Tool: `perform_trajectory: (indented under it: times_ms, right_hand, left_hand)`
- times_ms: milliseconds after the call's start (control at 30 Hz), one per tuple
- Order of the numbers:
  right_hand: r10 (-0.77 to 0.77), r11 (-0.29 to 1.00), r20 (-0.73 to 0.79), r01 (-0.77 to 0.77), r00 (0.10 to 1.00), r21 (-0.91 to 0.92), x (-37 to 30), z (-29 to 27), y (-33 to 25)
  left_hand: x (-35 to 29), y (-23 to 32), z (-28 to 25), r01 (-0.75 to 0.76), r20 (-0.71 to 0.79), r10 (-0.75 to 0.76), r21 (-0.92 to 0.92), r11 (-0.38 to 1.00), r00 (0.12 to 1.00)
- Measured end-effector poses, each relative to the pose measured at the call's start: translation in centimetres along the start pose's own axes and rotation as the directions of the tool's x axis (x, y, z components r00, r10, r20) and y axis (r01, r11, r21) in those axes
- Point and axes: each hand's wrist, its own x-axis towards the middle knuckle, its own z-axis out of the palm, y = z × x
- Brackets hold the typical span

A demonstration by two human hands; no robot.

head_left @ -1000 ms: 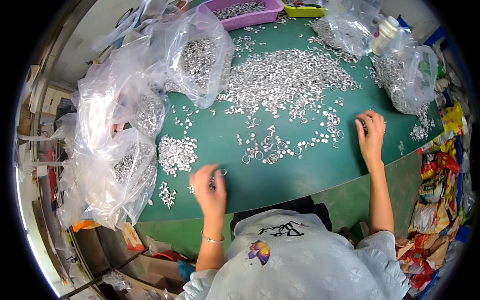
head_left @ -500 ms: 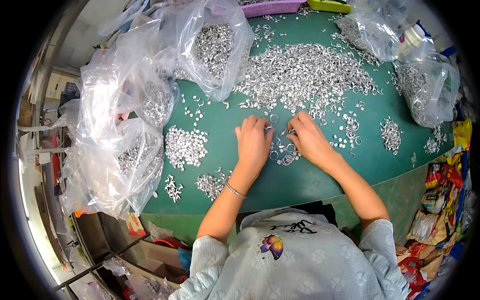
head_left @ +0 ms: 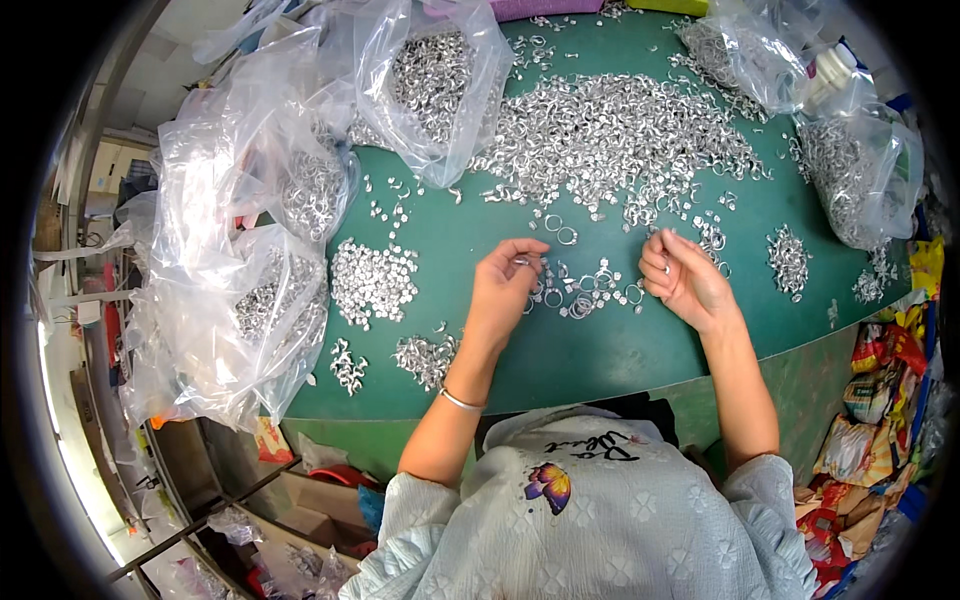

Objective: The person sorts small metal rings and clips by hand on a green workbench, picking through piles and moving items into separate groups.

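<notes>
My left hand (head_left: 506,287) is closed, thumb and fingers pinched around a small silver metal piece (head_left: 522,262). To its right, my right hand (head_left: 690,282) is turned partly palm up with curled fingers. A tiny silver glint shows at its fingertips, too small to name. Between the hands lies a loose group of silver rings and small metal pieces (head_left: 583,290) on the green table (head_left: 560,360). Two rings (head_left: 560,229) lie just beyond the left hand. A large heap of silver metal pieces (head_left: 610,135) spreads beyond both hands.
Small sorted piles (head_left: 372,283) lie on the left, another pile (head_left: 789,262) on the right. Clear plastic bags (head_left: 205,260) of metal pieces crowd the left edge; another bag (head_left: 862,180) stands at the far right. Purple and yellow-green trays (head_left: 545,8) sit at the far edge.
My hands have moved apart, the right one going rightward and turning its palm up. More of the rings and pieces between them now show, spread wider. The view has shifted slightly.
</notes>
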Motion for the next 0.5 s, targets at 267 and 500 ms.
perform_trajectory:
  times_ms: [267, 500]
  right_hand:
    - [-0.204, 0.906, -0.15, 0.128, 0.967, -0.404, -1.5, 3.6, 1.9]
    - [-0.245, 0.28, 0.297, 0.361, 0.923, -0.889, -2.5, 7.4, 4.0]
  left_hand:
    - [-1.6, 1.1, 2.8, 0.256, 0.157, -0.236, -0.127, 0.958, 0.959]
    - [-2.8, -0.7, 5.1, 0.627, 0.386, -0.507, -0.603, 0.494, 0.771]
